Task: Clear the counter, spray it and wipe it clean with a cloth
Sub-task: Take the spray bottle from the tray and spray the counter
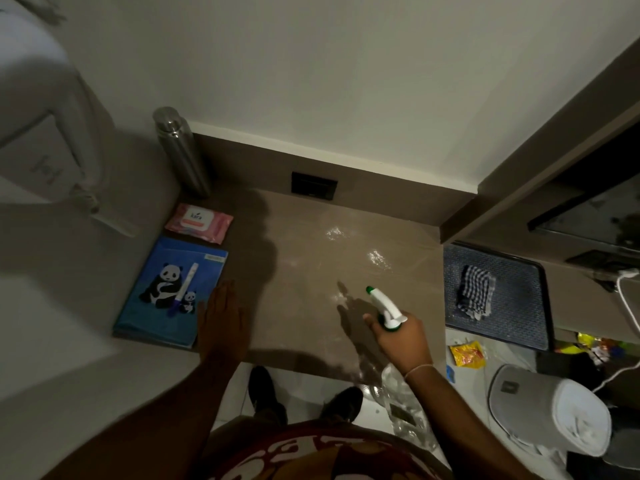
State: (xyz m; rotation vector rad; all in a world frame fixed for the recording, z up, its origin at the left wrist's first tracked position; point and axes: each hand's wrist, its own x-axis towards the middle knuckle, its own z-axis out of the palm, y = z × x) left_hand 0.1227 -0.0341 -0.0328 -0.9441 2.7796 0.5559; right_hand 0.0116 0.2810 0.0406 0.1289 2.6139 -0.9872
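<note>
The brown counter (304, 306) has wet, shiny patches near its middle and back right. My right hand (403, 336) grips a clear spray bottle (384, 303) by its white and green trigger head, nozzle aimed at the counter's middle. My left hand (221, 317) rests flat and open on the counter's left part, beside a blue panda folder (159, 306) with a pen (183, 289) lying on it. A pink wipes pack (199, 223) lies behind the folder. A steel bottle (180, 150) stands in the back left corner. A checked cloth (474, 289) lies folded on a dark mat (519, 306) at the right.
A wall socket (313, 186) sits in the back upstand. To the right a white cable (623, 306) hangs, with a yellow wrapper (467, 355) and a grey bin (540, 407) on the floor. My feet stand below the counter's front edge.
</note>
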